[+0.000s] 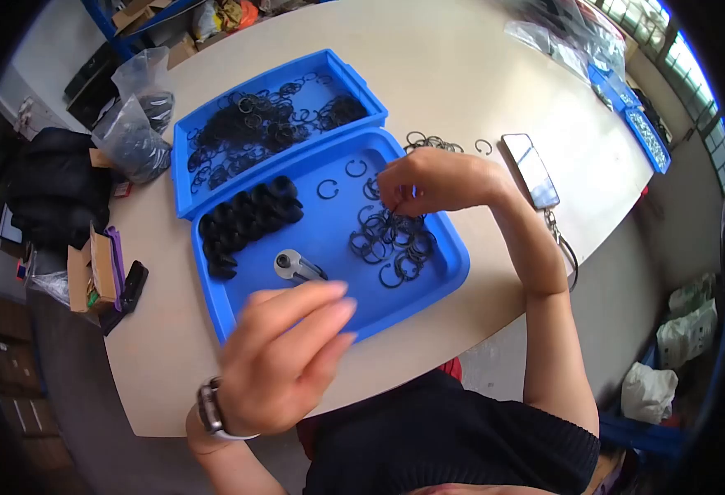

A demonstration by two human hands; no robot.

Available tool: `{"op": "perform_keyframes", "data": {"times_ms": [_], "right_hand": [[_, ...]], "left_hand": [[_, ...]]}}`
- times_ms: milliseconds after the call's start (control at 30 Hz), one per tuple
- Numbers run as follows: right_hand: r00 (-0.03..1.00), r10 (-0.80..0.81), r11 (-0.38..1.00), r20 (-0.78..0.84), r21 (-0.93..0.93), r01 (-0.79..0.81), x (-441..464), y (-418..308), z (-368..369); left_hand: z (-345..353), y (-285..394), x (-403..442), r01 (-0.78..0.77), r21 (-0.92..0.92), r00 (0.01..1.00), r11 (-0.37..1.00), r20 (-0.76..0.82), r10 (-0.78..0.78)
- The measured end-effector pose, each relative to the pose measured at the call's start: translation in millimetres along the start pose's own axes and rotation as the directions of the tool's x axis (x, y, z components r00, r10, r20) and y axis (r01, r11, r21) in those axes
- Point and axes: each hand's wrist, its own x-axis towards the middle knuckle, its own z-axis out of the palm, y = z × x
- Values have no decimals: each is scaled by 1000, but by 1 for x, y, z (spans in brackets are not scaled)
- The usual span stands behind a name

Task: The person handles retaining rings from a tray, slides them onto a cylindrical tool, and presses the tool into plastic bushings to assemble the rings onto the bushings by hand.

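Note:
A blue plastic tray (342,297) lies on the table. At its right side is a loose pile of black snap rings (391,239). My right hand (432,181) is above that pile, thumb and fingers pinched together on a snap ring at its edge. Nearer the camera, my left hand (284,355) hovers over the tray's front edge, its fingers stretched out and slightly blurred, with nothing visible in them. Just beyond it sits a small light-grey round piece with a black centre (286,262), partly hidden. Rows of stacked black ring-shaped parts (251,219) stand at the tray's left.
Behind, a second blue tray (280,91) holds many black rings. More rings (432,142) lie on the table (453,74), near a phone (531,169) with a strap. Clear bags (135,140), a black bag (57,181) and a small cardboard box (92,272) stand left.

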Motion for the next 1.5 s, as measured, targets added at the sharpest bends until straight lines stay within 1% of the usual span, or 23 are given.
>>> {"op": "perform_keyframes", "data": {"times_ms": [67,167,267,367,433,500,633,700,767,800,833,900,967,1000,1100,1167,1200,1267,1300,1367,1433,1467,1500], "right_hand": [[997,-80,995,11,64,79,-2,0,-3],[992,-121,980,47,167,112,-4,-3,-4],[986,-116,979,117,183,94,-2,-7,-5],[981,-63,959,183,284,9,1,-11,-2],[977,-93,947,190,321,27,5,-9,2],[973,-121,933,196,357,44,7,-9,6],[958,-141,918,249,395,32,11,-8,10],[959,-122,917,256,399,10,12,-3,14],[952,-124,974,280,216,63,12,4,19],[953,-123,974,278,218,62,13,2,18],[938,-107,968,330,251,22,13,-1,15],[919,-96,959,383,284,-18,13,-3,15],[889,-186,897,419,441,-20,12,-4,17],[888,-188,897,420,442,-20,12,-3,18],[882,-225,923,413,380,58,12,-1,20],[939,-118,978,324,203,53,8,-3,16],[939,-121,977,322,204,56,6,-4,13],[975,-20,999,221,41,11,5,-6,9],[975,-23,999,221,42,14,5,-5,10],[975,-89,987,205,151,58,6,-4,13],[971,-87,987,224,152,53,7,-8,12],[967,-82,987,242,151,45,7,-10,13],[966,-84,987,246,152,47,7,-11,15]], "left_hand": [[26,-5,-5,192,-79,971,978,158,-178],[49,-19,-7,350,-60,896,935,311,-316],[66,-35,-9,379,7,854,925,384,-352],[75,-40,-6,372,62,843,926,395,-365],[80,-44,-6,362,94,832,927,416,-367],[84,-47,-5,312,224,813,923,440,-382],[88,-52,-9,304,216,825,928,428,-370],[88,-51,-13,407,101,794,908,451,-406],[86,-46,-15,425,98,779,900,466,-419],[86,-45,-15,444,97,765,891,476,-434],[85,-44,-15,444,97,765,891,477,-433],[84,-42,-15,567,36,694,823,517,-500],[85,-43,-17,589,24,694,808,498,-520],[85,-43,-18,608,11,694,794,479,-537],[79,-40,-18,633,-25,702,774,441,-559],[73,-40,-18,651,-11,681,759,450,-578],[71,-40,-18,668,0,661,744,458,-594],[67,-42,-20,697,-6,631,717,479,-610],[66,-42,-21,723,-13,602,690,500,-622],[67,-44,-24,672,50,621,739,506,-599],[69,-44,-29,616,110,637,780,514,-575],[70,-42,-32,438,282,675,854,525,-519],[72,-41,-33,231,435,699,870,548,-460]]}}
